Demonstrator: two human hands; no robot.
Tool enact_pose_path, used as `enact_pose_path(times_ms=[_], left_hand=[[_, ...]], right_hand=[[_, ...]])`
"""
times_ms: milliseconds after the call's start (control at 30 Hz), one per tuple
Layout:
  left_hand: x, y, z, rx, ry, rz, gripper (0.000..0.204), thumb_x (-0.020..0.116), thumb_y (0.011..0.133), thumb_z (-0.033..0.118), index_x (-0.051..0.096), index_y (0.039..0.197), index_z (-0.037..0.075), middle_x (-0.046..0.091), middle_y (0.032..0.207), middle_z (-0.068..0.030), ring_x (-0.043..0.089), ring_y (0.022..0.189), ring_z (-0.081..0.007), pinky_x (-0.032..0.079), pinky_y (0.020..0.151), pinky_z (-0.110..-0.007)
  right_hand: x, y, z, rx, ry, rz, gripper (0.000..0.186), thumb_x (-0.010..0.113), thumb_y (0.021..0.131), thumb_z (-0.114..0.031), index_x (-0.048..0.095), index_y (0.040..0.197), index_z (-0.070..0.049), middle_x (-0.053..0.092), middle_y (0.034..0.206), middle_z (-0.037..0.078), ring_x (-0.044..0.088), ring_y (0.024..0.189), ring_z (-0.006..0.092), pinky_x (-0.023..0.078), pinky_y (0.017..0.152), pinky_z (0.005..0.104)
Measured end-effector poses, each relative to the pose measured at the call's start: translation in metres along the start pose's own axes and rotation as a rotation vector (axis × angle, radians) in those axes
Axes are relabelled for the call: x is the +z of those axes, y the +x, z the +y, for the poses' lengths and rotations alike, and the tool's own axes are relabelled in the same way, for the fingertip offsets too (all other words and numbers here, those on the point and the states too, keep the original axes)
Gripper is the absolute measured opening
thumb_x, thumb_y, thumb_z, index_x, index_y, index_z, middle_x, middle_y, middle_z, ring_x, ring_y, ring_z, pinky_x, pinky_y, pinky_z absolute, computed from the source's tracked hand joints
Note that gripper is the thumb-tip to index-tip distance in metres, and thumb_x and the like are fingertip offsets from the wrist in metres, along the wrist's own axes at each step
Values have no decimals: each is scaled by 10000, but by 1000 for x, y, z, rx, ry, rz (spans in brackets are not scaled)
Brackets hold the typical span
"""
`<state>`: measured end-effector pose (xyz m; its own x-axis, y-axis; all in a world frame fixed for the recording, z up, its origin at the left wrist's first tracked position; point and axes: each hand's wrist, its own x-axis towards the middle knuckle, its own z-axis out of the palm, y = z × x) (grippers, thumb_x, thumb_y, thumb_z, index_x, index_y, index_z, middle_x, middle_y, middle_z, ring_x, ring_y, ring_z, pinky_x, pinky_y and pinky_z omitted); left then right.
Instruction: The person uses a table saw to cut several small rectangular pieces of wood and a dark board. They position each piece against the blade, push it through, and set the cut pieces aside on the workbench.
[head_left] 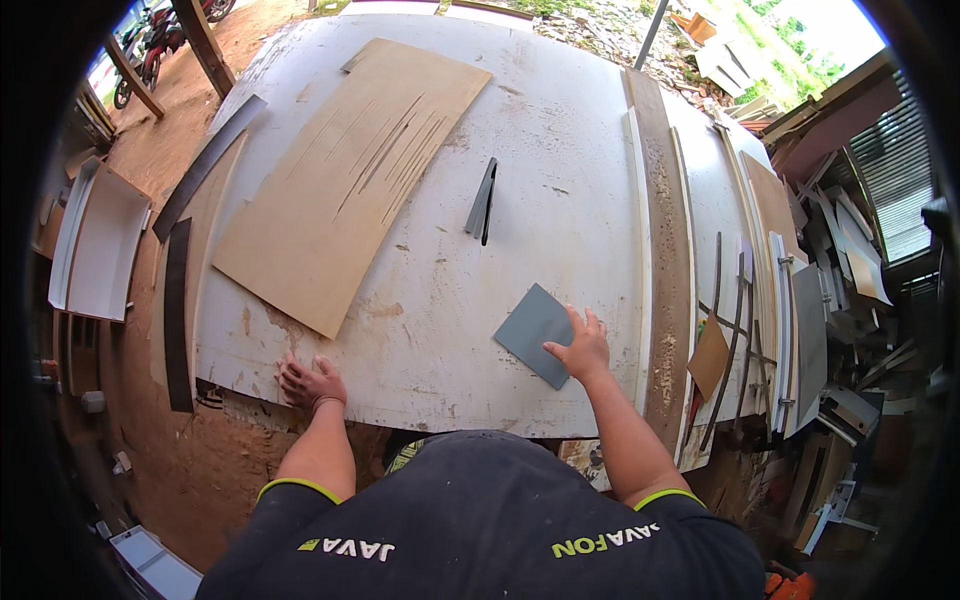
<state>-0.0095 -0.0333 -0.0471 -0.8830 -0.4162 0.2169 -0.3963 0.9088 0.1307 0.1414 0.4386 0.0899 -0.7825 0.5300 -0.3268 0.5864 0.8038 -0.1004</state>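
In the head view, the right hand [587, 347] is spreading its fingers apart over a grey panel [532, 334] lying mostly to its left; the left hand [314, 384], fingers loosely apart, is resting on the table [450, 375], near a plywood sheet [310, 215].

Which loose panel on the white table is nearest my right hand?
The grey square panel, right hand on its edge; the large tan sheet and small brown piece lie apart.

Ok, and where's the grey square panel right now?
In the head view, the grey square panel lies right of centre on the white tabletop, toward its near edge, with the right hand at its right side.
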Motion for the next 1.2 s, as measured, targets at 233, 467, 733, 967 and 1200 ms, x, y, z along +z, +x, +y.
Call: enact_pose_path(times_ms=[233, 467, 733, 967, 1200], left_hand=[[13, 1, -4, 5, 16, 41, 694, 623, 922, 468, 436, 1531, 192, 453, 1561, -95, 382, 1464, -338, 306, 1135, -596], [12, 1, -3, 15, 47, 51, 703, 612, 913, 470, 448, 1531, 179, 445, 1581, -110, 384, 1469, -352, 321, 1153, -566], [7, 3, 0, 23, 27, 65, 677, 609, 910, 460, 463, 1512, 187, 470, 1545, -101, 398, 1457, -339, 323, 1137, -571], [2, 1, 3, 11, 41, 46, 690, 610, 917, 457, 444, 1528, 183, 448, 1575, -104, 390, 1465, -343, 321, 1141, -574], [1, 2, 3, -18, 57, -36, 688, 594, 938, 460, 429, 1541, 174, 422, 1603, -120, 376, 1478, -348, 316, 1150, -575]], right_hand=[[12, -7, 14, 186, 171, -66, 820, 970, 639, -482, 636, 1286, -105, 655, 1288, 201, 616, 1198, 378, 517, 990, 469], [9, -15, 43, 193, 962, -382, 202, 798, 943, -230, 728, 933, -40, 691, 743, 10, 577, 686, 93, 476, 641, 285], [9, -71, 24, 362, 1280, -566, 266, 771, 963, -294, 722, 1027, -40, 716, 826, 44, 666, 676, 169, 543, 650, 326], [12, -61, 3, -151, 181, -155, 599, 847, 839, -469, 677, 1354, -213, 629, 1423, 121, 567, 1337, 311, 494, 1065, 501], [17, -20, -18, -337, -100, -107, 907, 763, 815, -666, 369, 1603, -452, 113, 1756, 84, 64, 1607, 396, 149, 1287, 559]])
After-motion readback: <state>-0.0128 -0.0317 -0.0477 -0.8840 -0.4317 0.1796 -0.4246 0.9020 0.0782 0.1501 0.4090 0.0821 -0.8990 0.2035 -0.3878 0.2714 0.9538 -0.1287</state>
